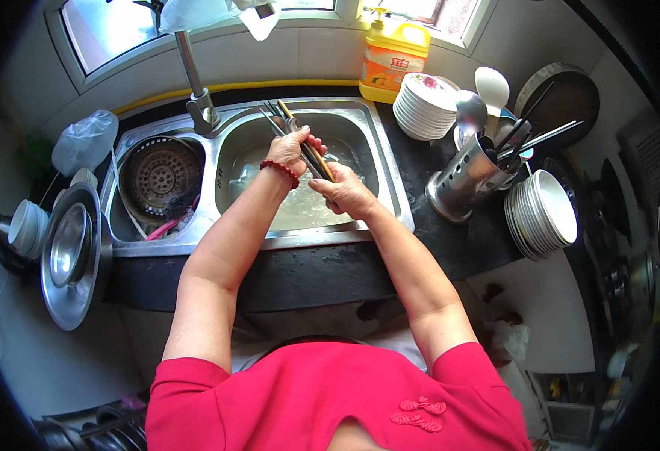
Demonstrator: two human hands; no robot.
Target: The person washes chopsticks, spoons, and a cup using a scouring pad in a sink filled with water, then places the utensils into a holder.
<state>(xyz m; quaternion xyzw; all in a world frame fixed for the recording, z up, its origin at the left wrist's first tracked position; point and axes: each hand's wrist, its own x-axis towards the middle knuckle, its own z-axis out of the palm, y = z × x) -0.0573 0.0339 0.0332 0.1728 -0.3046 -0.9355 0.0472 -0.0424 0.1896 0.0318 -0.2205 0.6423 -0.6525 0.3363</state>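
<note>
A bundle of chopsticks (279,109), with what looks like a spoon among them, is gripped between my two hands. My left hand (291,147), with a red bead bracelet (280,171) at the wrist, wraps the middle of the bundle. Around its lower end my right hand (346,190) closes, thumb on top. Both hands are above the right basin (366,132) of a stainless steel double sink, which holds cloudy water (302,209). Something pale and translucent lies in the water at the left, too unclear to name.
A perforated metal pan (161,177) sits in the left basin, beneath the faucet (194,84). Right of the sink stand a detergent jug (396,59), stacked small plates (423,110), a steel utensil holder (459,177) and stacked bowls (541,214). Metal basins (65,299) lean at the counter's left.
</note>
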